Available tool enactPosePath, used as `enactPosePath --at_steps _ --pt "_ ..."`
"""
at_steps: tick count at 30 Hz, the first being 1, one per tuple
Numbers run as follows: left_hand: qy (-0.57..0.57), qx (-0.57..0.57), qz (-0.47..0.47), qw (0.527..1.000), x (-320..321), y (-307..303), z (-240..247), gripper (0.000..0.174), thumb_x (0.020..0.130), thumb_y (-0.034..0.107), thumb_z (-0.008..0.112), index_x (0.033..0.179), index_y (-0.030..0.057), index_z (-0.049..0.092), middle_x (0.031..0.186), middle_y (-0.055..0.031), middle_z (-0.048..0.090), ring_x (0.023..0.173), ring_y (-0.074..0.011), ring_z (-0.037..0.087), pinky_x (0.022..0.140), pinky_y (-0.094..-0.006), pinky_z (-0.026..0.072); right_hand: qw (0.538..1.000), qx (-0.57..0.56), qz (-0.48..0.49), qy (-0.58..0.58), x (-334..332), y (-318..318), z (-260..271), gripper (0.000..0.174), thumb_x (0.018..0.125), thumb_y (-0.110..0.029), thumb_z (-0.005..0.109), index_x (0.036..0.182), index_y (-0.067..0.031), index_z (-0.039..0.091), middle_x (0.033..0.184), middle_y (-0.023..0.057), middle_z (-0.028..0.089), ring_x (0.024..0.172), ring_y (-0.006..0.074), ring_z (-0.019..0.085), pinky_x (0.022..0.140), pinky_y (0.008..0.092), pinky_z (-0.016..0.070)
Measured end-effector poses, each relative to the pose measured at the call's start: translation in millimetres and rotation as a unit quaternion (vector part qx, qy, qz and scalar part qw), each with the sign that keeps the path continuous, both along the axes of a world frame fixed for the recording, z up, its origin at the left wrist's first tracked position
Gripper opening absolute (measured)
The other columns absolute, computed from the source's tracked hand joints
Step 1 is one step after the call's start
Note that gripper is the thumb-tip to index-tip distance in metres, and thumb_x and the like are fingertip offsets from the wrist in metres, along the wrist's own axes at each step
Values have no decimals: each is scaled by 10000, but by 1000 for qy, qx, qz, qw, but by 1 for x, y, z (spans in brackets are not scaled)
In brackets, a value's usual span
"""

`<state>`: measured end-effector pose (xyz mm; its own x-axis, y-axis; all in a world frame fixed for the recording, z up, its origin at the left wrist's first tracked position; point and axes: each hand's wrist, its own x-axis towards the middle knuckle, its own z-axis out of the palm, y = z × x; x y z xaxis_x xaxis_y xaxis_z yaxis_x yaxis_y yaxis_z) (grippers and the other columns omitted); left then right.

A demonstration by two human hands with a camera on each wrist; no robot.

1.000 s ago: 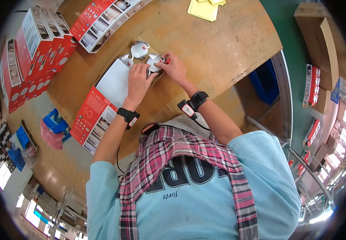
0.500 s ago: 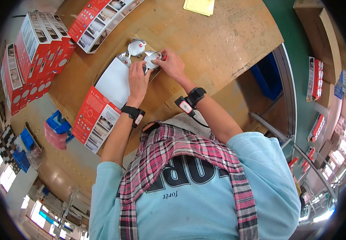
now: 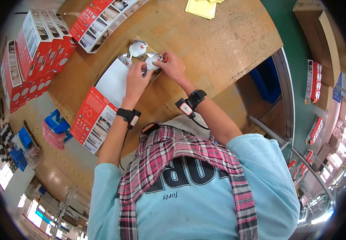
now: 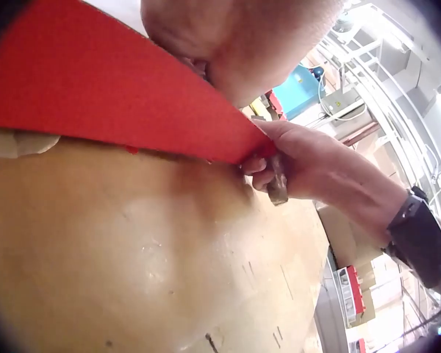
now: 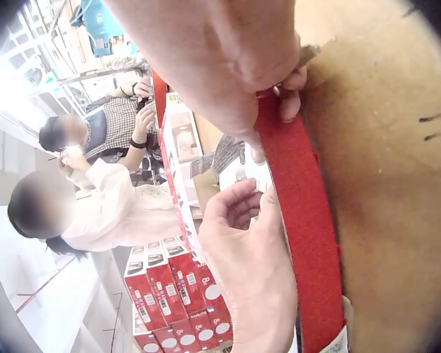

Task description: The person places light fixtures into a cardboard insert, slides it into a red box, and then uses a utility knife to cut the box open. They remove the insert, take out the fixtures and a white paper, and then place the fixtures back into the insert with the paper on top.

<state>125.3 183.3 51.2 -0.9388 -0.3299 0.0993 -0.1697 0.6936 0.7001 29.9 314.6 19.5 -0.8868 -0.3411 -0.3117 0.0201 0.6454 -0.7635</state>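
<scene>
An open red box [image 3: 95, 114] lies on the table with a white sheet [image 3: 114, 82] and several round white pieces with silvery fittings, one of them [image 3: 138, 48] at its far end. My left hand [image 3: 137, 82] pinches a silvery fitting at the right-hand round piece [image 3: 153, 61]; its fingers are curled in the right wrist view. My right hand [image 3: 173, 67] straddles the box's red wall [image 5: 301, 220], thumb inside near that piece and other fingers outside. A shiny bit [image 4: 278, 190] shows by the right fingers. The fingertips are partly hidden.
Red boxes [image 3: 41, 52] stand stacked at the left, and another printed box [image 3: 101, 24] lies beyond the open one. Yellow papers [image 3: 201, 9] lie at the table's far side. Two people [image 5: 95, 198] are across the table.
The left hand has shifted slightly, its fingers more bent at the silvery fitting. The right hand stays at the same corner of the box. The head view has moved a little.
</scene>
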Motion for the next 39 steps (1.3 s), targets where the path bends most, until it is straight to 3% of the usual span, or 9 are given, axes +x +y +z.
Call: enactPosePath --at_steps 4,7,13,19,22,25,31,34,39 --pt "-5 -11 -2 1000 -6 -17 -7 203 835 167 648 983 28 643 788 -158 644 770 -320 619 682 -432 482 1000 -2 3 -7 0 0 0 475 643 -408 786 963 -102 614 792 76 665 767 276 650 653 412 491" --pt "-11 -113 -66 991 -9 -20 -5 197 843 165 635 981 26 659 776 -161 642 767 -317 620 683 -420 483 1000 4 8 3 -1 2 0 474 667 -428 772 979 -104 622 765 68 638 731 237 630 631 382 475" --pt "-12 -217 -136 967 -9 -25 2 120 820 129 633 900 40 648 770 -127 617 769 -272 603 674 -375 482 1000 0 6 -7 -1 1 3 472 649 -394 783 969 -96 605 799 87 661 781 287 644 660 415 485" --pt "44 -293 -156 942 -7 -26 -16 123 802 120 631 877 22 627 732 -86 567 761 -239 558 703 -345 474 1000 -2 12 10 0 1 3 470 661 -393 776 971 -94 584 790 76 645 773 274 632 644 408 471" --pt "71 -299 -140 941 -6 -26 -24 127 795 126 635 878 30 630 739 -83 566 768 -230 556 709 -335 473 1000 -5 20 -20 -1 1 5 467 668 -404 773 960 -98 576 785 62 636 770 256 628 636 394 467" --pt "82 -297 -124 943 -4 -26 -28 132 791 122 639 883 26 631 756 -85 570 770 -232 558 707 -336 473 1000 -7 18 25 -1 -1 -3 465 674 -407 794 951 -97 586 705 37 612 667 186 604 583 348 453" --pt "74 -231 -100 965 -3 -24 -27 108 796 83 625 888 26 635 788 -102 587 803 -251 575 724 -356 478 999 -7 23 44 -1 2 -7 473 677 -409 798 951 -85 590 698 39 613 647 173 599 572 333 449" --pt "97 -140 -98 981 -4 -31 -33 93 807 59 607 883 14 634 819 -121 599 834 -281 582 738 -382 478 1000 -11 22 -6 -3 2 -9 489 664 -423 781 983 -109 583 783 62 629 772 245 628 644 385 473" --pt "100 -101 -94 985 -3 -31 -31 95 823 49 593 896 0 631 840 -132 603 847 -305 579 749 -401 475 1000 -10 12 -11 -1 3 -6 491 666 -420 778 998 -108 595 824 72 647 792 248 636 661 382 481"
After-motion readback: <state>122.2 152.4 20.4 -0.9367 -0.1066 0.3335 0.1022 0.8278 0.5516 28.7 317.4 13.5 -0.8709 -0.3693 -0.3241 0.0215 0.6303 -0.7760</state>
